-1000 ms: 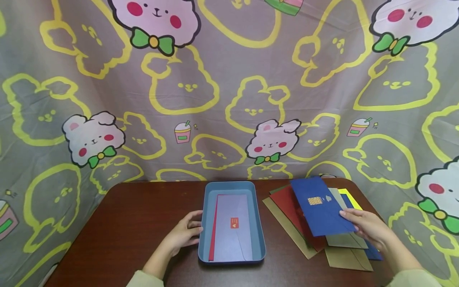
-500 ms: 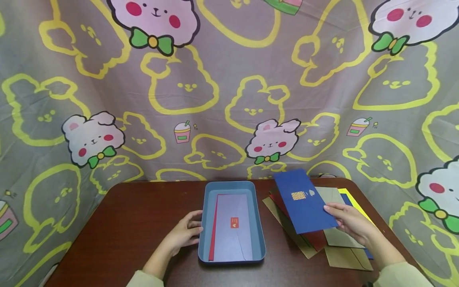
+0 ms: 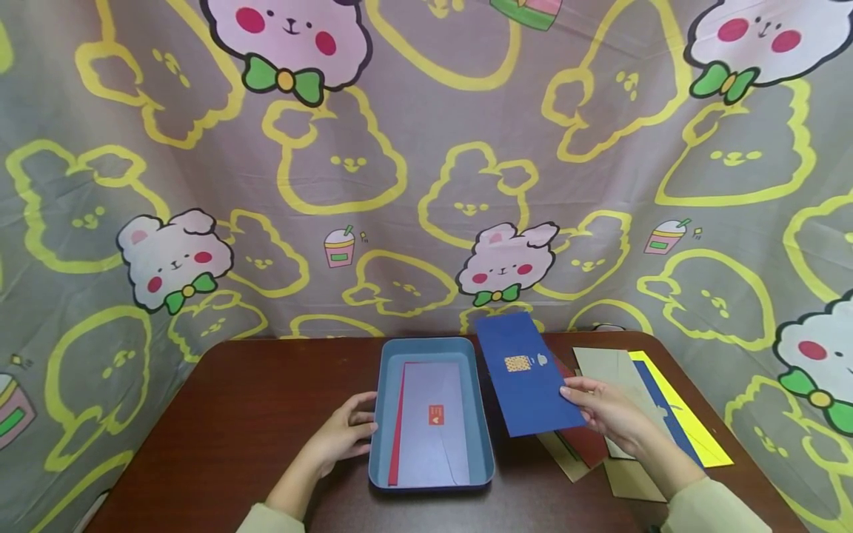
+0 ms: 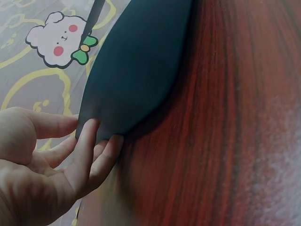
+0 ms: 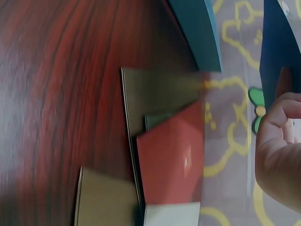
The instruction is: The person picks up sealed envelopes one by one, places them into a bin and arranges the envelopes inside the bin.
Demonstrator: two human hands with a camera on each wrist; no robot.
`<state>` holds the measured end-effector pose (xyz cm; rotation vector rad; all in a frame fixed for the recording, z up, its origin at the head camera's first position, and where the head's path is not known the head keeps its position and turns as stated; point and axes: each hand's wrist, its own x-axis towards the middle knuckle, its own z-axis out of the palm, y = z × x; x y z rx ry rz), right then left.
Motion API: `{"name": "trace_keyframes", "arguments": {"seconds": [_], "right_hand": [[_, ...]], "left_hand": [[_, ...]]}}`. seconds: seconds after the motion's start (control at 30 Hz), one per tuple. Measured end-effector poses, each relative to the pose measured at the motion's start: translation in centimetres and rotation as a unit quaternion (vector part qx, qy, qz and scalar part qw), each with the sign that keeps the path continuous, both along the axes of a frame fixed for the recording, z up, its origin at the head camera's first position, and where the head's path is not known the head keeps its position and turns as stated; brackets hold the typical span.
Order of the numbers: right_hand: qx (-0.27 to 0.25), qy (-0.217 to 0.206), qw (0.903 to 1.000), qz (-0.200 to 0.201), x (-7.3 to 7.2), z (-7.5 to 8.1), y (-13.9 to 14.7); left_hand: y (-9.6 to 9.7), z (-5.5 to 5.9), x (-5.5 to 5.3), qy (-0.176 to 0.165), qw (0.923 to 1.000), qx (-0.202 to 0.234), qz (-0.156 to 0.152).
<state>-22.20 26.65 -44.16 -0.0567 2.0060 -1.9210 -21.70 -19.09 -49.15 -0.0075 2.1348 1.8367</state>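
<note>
My right hand (image 3: 609,413) pinches a dark blue envelope (image 3: 520,396) by its right edge, thumb on top. The envelope bears a patterned sticker and is held up near the tray's right side. In the right wrist view its underside rises past the fingers. My left hand (image 3: 341,435) rests its fingertips on the outer left wall of a blue tray (image 3: 484,437); in the left wrist view the relaxed fingers touch the tray wall (image 4: 136,61). A lilac envelope (image 3: 433,385) with a red sticker lies in the tray, a red envelope (image 3: 395,459) showing beneath it.
Right of the tray lies a spread of envelopes: a red one (image 5: 171,160), brown ones (image 5: 106,202), a grey one (image 3: 603,363), another blue one (image 3: 673,429) and a yellow one (image 3: 706,437). A patterned curtain (image 3: 400,185) hangs behind the dark wooden table (image 3: 253,400).
My right hand has carried the blue envelope leftward from above the spread envelopes to beside the tray, uncovering the grey and yellow ones. My left hand has stayed at the tray.
</note>
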Motion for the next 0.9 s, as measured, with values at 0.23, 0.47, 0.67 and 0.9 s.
{"name": "trace_keyframes", "arguments": {"seconds": [0.23,0.47,0.67,0.9], "right_hand": [[0.005,0.001,0.9997,0.025,0.0,-0.6,-2.9],[-0.002,-0.013,0.9983,0.057,0.3,-1.2,-5.2],[0.006,-0.02,0.9959,0.088,0.7,-1.7,-6.6],[-0.015,-0.036,0.9956,0.085,1.0,-2.8,-8.2]], "left_hand": [[0.1,0.1,0.0,-0.005,1.0,-0.006,0.005],[0.1,0.0,-0.1,-0.006,1.0,-0.003,0.004],[0.0,0.1,0.0,-0.01,0.9999,-0.003,0.004],[-0.1,0.3,0.1,-0.011,0.9999,0.0,-0.005]]}}
